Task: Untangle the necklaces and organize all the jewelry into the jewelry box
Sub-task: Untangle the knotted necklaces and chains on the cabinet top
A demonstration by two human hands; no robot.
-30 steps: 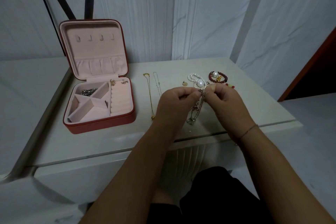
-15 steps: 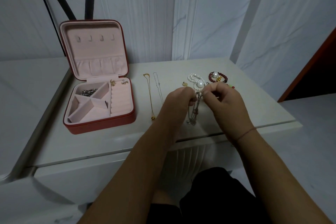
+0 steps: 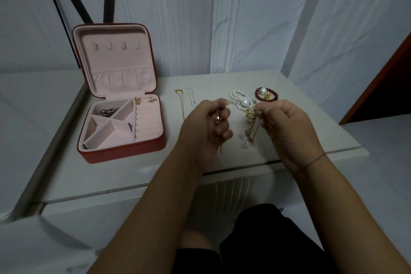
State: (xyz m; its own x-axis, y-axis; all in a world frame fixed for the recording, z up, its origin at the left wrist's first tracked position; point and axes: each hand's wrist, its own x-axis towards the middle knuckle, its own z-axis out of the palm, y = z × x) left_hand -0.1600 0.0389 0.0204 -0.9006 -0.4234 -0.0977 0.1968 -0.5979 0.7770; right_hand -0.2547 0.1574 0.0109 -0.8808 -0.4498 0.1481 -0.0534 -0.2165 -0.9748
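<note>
Pinched between curled left hand [image 3: 206, 122] and right hand [image 3: 287, 124], apart above smooth white table [image 3: 133, 173]: thin, knotted tangled necklaces [image 3: 250, 131], dangling. Behind, round-beaded pearl bracelet [image 3: 239, 98], dark red bead bracelet [image 3: 274, 95]. At left, open red jewelry box [image 3: 122, 151], pink velvety lining; silver chain [image 3: 108, 111] in rear wedge compartment, gold earrings [image 3: 144, 100] above ring rolls.

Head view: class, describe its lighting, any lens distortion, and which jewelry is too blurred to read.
Head view: dim, even light, no harsh glare; head view: the wide-angle lens splays the wall panels outward; head view: the tangled chains pinched by the left hand and right hand look soft, links unreadable.
</note>
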